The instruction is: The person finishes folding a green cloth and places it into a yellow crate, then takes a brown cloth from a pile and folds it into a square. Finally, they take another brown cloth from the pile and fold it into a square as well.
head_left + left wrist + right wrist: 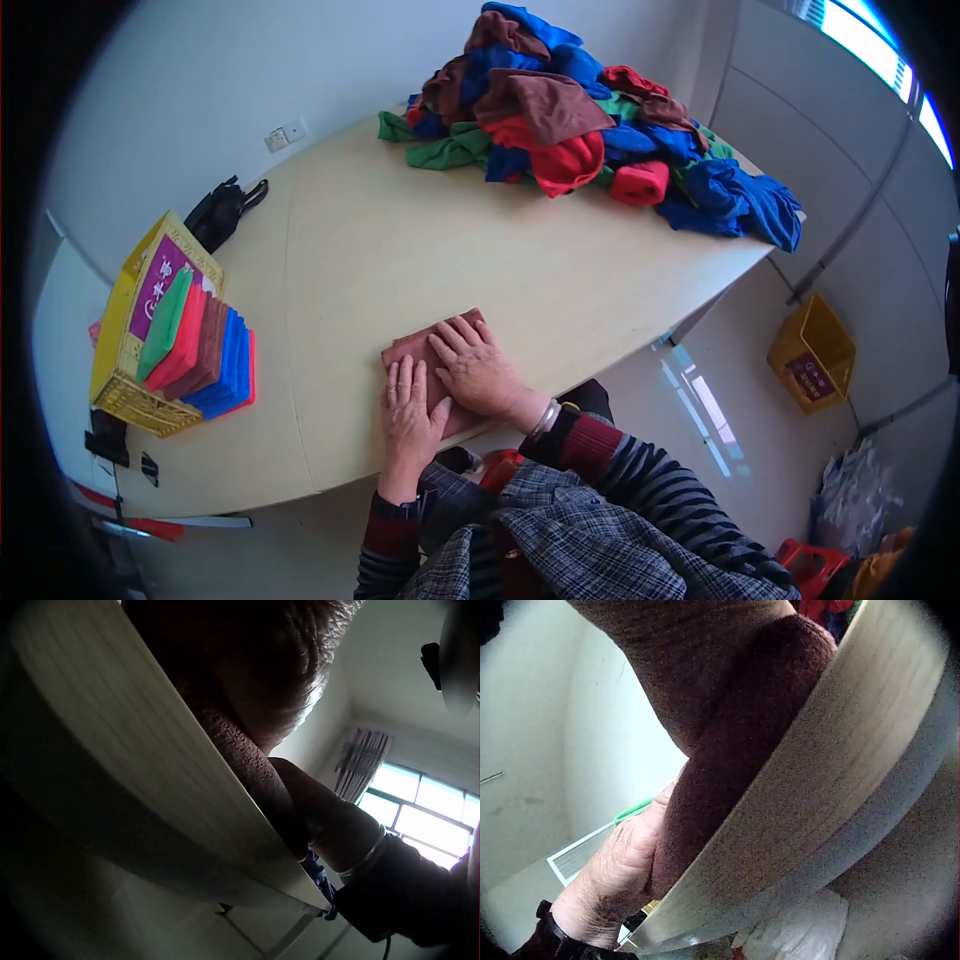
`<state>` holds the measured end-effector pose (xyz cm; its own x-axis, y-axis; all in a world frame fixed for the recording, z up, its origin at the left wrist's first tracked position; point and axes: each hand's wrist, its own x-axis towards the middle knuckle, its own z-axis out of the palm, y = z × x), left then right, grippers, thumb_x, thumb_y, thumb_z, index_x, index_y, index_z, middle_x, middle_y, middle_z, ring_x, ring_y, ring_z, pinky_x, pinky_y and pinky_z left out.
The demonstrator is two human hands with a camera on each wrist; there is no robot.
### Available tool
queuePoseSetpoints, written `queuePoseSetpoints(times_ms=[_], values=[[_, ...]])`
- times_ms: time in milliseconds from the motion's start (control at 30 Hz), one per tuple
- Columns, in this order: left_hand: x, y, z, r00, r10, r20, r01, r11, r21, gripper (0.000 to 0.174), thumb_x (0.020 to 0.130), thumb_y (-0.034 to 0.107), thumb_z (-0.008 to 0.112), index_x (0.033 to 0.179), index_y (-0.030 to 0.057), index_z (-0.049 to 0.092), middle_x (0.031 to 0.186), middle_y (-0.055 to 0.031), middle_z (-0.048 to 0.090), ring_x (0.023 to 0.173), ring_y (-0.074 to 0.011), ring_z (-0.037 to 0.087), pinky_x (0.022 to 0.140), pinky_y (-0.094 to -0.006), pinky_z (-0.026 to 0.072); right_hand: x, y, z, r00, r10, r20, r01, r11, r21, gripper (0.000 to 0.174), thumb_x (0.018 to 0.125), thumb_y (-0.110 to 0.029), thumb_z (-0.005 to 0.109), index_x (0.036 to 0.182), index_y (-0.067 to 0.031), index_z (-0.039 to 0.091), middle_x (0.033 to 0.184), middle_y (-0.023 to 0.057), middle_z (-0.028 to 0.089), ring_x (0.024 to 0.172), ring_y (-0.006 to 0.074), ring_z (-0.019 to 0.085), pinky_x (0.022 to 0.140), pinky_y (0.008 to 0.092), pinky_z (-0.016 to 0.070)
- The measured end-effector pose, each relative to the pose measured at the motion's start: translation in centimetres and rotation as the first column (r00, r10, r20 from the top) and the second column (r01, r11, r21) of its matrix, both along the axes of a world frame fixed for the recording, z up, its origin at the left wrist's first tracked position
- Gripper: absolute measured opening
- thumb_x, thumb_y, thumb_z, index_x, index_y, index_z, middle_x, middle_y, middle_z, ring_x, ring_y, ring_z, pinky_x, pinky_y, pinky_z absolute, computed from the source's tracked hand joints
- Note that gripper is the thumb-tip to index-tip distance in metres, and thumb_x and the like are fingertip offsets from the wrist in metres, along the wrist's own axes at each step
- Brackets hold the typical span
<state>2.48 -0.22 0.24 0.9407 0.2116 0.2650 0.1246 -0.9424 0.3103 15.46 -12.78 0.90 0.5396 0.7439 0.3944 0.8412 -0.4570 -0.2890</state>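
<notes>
A folded brown cloth [432, 345] lies flat at the table's near edge. My left hand [408, 420] rests on its left part, fingers straight and pointing away from me. Across its right part lies my right hand [478, 370], palm down with extended fingers. In the left wrist view the left hand [262, 667] is dark and close, over the cloth [240, 754] at the table edge. The right wrist view shows the cloth's thick folded side [735, 750] under the right hand [682, 660], with the left hand [615, 870] touching it beyond.
A heap of blue, red, green and brown cloths [545, 110] covers the table's far side. At left, folded cloths [205, 350] lean in a yellow basket [130, 375], a black bag [220, 212] behind. On the floor at right stands another yellow basket [815, 350].
</notes>
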Motion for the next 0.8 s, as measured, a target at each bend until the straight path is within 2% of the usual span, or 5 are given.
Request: queuePoseSetpoints(times_ms=[267,667,733,800], values=[[-0.1,0.1,-0.2,1.0,0.01,-0.007,-0.01,1.0,-0.002,0.073,0.1,0.051,0.049,0.154,0.0043,0.035,0.161,-0.016,0.03,0.151,-0.0365,0.023,0.12,-0.0522,0.0224,-0.1,-0.1,0.2,1.0,0.013,-0.018,-0.012,1.0,0.027,0.053,0.096,-0.031,0.055,0.14,-0.0026,0.053,0.149,0.0153,0.046,0.143,0.0335,0.037,0.12,0.0507,0.0247],[-0.4,-0.2,0.1,0.999,0.04,-0.006,-0.04,0.999,0.0,0.071,0.099,0.046,0.053,0.154,0.0048,0.035,0.161,-0.017,0.032,0.149,-0.0385,0.025,0.119,-0.053,0.0239,0.1,-0.1,-0.1,0.998,0.05,0.024,-0.051,0.997,0.049,0.054,0.094,-0.033,0.055,0.139,-0.0022,0.054,0.147,0.0163,0.049,0.141,0.0339,0.039,0.121,0.0508,0.0225],[-0.3,0.0,0.0,0.999,0.002,0.04,-0.002,1.0,0.0,0.07,0.098,0.043,0.056,0.154,0.0054,0.036,0.16,-0.0171,0.032,0.148,-0.0386,0.027,0.118,-0.0536,0.0255,0.3,0.1,-0.2,0.996,0.02,0.093,-0.016,0.999,-0.041,0.056,0.093,-0.034,0.055,0.14,-0.0026,0.054,0.147,0.0164,0.049,0.141,0.0339,0.04,0.122,0.0513,0.0207],[-0.7,0.1,-0.4,0.996,-0.01,0.094,0.009,1.0,0.012,0.07,0.097,0.042,0.058,0.153,0.0059,0.037,0.16,-0.0166,0.033,0.147,-0.0375,0.03,0.116,-0.054,0.0277,0.3,0.3,-1.4,0.994,0.018,0.112,-0.018,1.0,-0.002,0.057,0.093,-0.034,0.055,0.14,-0.0025,0.053,0.147,0.0167,0.05,0.14,0.0338,0.04,0.122,0.0523,0.02]])
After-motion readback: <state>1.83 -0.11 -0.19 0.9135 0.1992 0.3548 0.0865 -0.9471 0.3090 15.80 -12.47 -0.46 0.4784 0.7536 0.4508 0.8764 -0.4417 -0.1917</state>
